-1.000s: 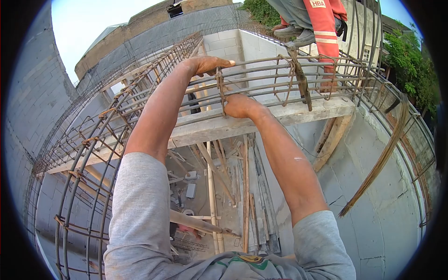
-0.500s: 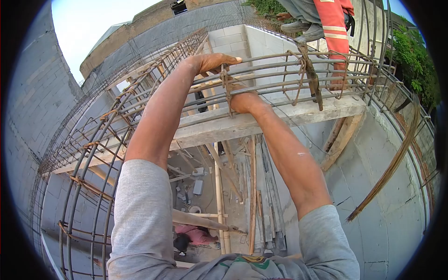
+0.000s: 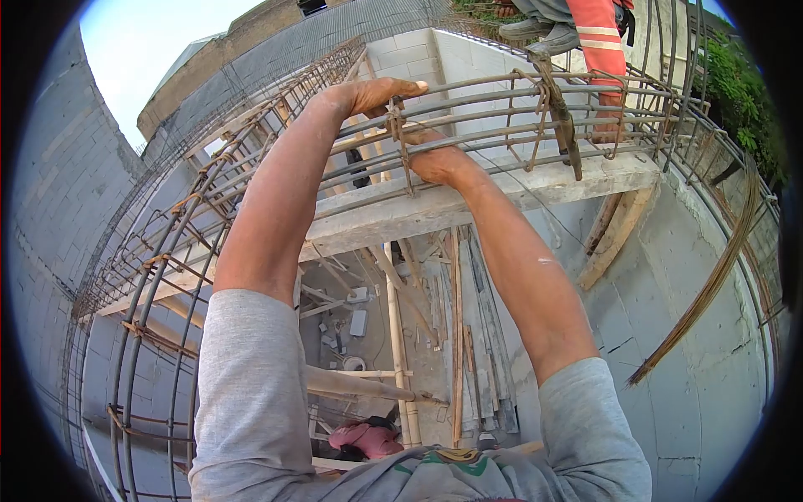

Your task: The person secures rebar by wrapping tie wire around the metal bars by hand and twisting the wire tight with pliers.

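A rebar cage (image 3: 493, 120) of long bars and square stirrups spans ahead of me above a concrete beam (image 3: 368, 219). My left hand (image 3: 381, 94) is curled over its top bar beside a stirrup (image 3: 402, 155), with one digit stretched to the right; the other fingers are partly hidden. My right hand (image 3: 437, 161) reaches in among the lower bars just right of that stirrup. Its fingers are bent and mostly hidden behind the steel, so what they hold cannot be made out. A thin wire (image 3: 520, 203) trails to the right from near this hand.
A co-worker's red sleeve (image 3: 599, 38) and hand (image 3: 608, 125) are at the cage's right end, near a dark strip (image 3: 559, 113). A wire bundle (image 3: 698, 293) hangs at right. Far below are bamboo poles (image 3: 393, 326), planks (image 3: 457, 351) and a person in pink (image 3: 368, 438).
My view has shifted slightly. Both hands stay at the same stirrup, the right hand slightly turned. The person below has changed posture and appears farther right.
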Tool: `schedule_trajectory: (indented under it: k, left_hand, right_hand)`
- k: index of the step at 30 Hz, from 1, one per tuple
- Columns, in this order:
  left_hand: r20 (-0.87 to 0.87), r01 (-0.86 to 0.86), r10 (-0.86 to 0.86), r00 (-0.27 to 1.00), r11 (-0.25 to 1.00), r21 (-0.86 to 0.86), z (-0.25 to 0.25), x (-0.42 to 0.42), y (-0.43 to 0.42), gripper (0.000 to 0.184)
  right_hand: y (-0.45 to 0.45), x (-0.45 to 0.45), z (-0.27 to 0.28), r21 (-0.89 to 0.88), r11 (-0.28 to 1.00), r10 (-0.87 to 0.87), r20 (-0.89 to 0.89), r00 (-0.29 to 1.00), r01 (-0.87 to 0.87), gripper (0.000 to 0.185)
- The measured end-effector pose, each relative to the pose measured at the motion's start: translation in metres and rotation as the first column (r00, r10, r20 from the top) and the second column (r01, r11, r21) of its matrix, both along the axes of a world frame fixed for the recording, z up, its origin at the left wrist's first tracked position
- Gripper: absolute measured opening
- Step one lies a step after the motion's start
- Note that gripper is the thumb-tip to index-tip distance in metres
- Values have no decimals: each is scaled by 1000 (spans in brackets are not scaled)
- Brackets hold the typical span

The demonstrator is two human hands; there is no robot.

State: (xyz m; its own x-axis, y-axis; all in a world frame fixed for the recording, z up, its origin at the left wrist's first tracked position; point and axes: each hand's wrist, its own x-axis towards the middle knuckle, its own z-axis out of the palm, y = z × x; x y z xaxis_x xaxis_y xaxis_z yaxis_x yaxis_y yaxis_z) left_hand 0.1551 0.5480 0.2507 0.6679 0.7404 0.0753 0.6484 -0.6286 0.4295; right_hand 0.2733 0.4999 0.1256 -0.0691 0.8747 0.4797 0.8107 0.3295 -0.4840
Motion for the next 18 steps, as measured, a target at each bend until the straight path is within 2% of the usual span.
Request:
schedule_trajectory:
  k: [1,3,6,9,14,15,18]
  left_hand:
    - [-89,23,-31,996,995,-93,9,-1,-4,89]
    - [-86,20,-26,996,997,-78,10,0,-1,90]
    - [-55,6,-10,998,996,-87,6,-3,0,91]
    - [-34,19,-23,999,995,-94,3,-2,7,91]
    - [-31,30,-40,999,962,-271,8,-4,7,92]
    - [63,77,-69,996,988,-136,2,-4,13,88]
    - [2,72,-74,997,958,-278,6,-4,17,84]
  right_hand:
    - [1,0,-1,5,1000,-15,-2,1000,15,31]
    - [4,-3,-2,16,999,-41,-6,999,41,31]
    - [-11,-12,-1,8,985,-171,-7,985,171,27]
    - [-24,-17,-11,261,927,-279,0,960,270,28]
    - [-46,-17,-15,309,930,-262,182,948,198,26]
    - [-51,-16,-18,307,935,-252,227,941,176,26]
    - [-62,-12,-24,425,894,-190,67,980,144,21]
